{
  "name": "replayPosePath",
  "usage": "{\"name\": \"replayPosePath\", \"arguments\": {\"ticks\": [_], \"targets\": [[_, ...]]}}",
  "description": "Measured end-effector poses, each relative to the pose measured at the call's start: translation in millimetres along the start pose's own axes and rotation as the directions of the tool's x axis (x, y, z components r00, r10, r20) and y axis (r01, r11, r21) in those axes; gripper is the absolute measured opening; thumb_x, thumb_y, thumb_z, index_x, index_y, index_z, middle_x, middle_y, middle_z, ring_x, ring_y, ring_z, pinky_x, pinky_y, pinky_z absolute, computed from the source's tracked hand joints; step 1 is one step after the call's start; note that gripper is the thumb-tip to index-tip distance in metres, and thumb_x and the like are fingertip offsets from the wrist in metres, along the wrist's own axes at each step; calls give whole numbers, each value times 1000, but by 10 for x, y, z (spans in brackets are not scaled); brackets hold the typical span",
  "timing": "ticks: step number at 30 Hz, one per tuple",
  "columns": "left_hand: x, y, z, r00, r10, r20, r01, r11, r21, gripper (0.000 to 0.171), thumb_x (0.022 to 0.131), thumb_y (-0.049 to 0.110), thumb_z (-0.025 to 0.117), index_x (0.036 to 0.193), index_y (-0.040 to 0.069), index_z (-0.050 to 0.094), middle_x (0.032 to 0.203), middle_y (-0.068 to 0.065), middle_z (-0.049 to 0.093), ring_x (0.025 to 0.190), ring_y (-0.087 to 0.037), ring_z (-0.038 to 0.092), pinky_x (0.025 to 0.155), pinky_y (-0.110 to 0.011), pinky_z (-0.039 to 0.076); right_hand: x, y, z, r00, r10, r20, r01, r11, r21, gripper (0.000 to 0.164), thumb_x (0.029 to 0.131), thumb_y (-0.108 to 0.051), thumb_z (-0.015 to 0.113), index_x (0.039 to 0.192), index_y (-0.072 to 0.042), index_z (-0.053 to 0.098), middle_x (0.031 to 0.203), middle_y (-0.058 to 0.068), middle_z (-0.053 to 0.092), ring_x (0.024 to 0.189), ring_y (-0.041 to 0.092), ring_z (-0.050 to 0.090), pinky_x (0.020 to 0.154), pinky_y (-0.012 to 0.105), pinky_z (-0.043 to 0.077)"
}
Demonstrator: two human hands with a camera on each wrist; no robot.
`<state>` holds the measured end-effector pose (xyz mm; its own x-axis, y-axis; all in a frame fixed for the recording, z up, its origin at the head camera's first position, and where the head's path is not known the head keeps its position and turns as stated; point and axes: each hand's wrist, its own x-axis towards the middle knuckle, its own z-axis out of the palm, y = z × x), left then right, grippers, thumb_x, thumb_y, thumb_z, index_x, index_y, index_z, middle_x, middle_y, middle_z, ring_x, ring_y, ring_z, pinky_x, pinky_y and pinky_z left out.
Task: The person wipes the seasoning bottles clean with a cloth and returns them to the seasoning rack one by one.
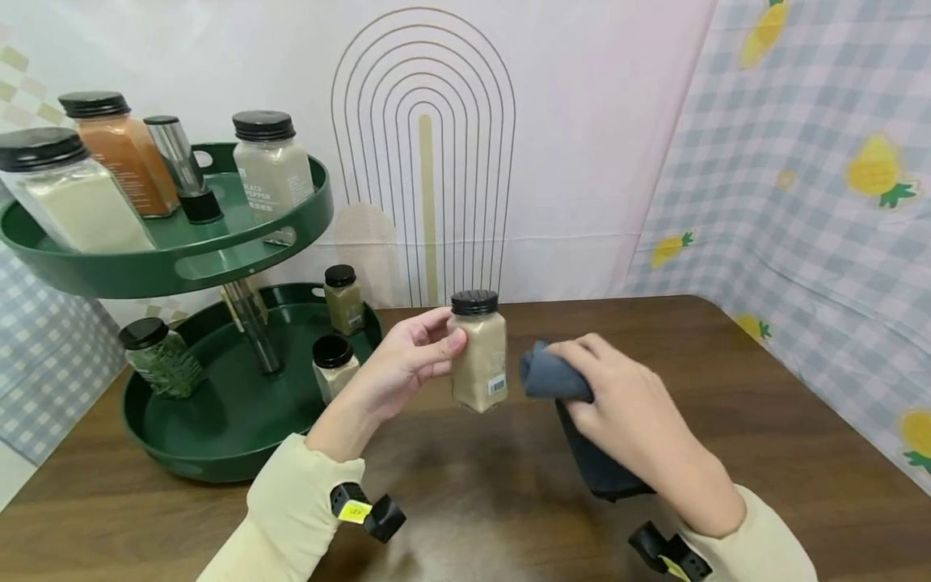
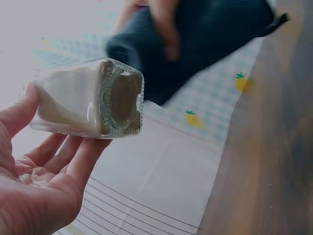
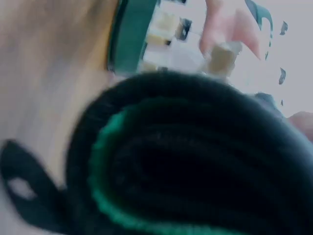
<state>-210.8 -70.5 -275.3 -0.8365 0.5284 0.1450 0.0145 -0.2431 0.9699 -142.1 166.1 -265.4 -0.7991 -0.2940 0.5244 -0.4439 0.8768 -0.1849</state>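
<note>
My left hand holds a square glass spice jar with a black lid, lifted over the table and filled with a beige powder. The left wrist view shows the jar's glass base, thumb on one side and fingers on the other. My right hand grips a folded dark blue-grey cloth, close to the right of the jar. In the right wrist view the rolled layers of the cloth fill most of the picture, and the jar shows small and blurred behind.
A green two-tier round rack stands at the left on the brown wooden table. Larger jars, one a black pepper jar, and a metal grinder occupy its upper tier. Smaller jars, including a green herb jar, sit on the lower.
</note>
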Motion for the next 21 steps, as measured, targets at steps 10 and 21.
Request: {"name": "replayPosePath", "arguments": {"ticks": [10, 21], "targets": [[41, -113, 200, 991, -97, -90, 117, 962, 248, 41, 85, 12, 66, 122, 2, 53, 103, -9, 63, 90, -12, 59, 79, -34, 53, 5, -19, 2, 978, -59, -198, 85, 988, 125, 52, 70, 8, 66, 116, -15, 61, 105, 2, 58, 88, 21, 62, 74, 42, 51], [53, -105, 146, 973, -99, -209, 140, 971, 193, 41, 86, 15, 64, 123, 5, 50, 110, -11, 59, 94, -14, 59, 82, -38, 53, -28, -78, 145, 990, -142, 13, 142, 990, 24, 46, 72, 9, 63, 114, -11, 58, 105, 11, 52, 90, 25, 57, 72, 38, 51]]}}
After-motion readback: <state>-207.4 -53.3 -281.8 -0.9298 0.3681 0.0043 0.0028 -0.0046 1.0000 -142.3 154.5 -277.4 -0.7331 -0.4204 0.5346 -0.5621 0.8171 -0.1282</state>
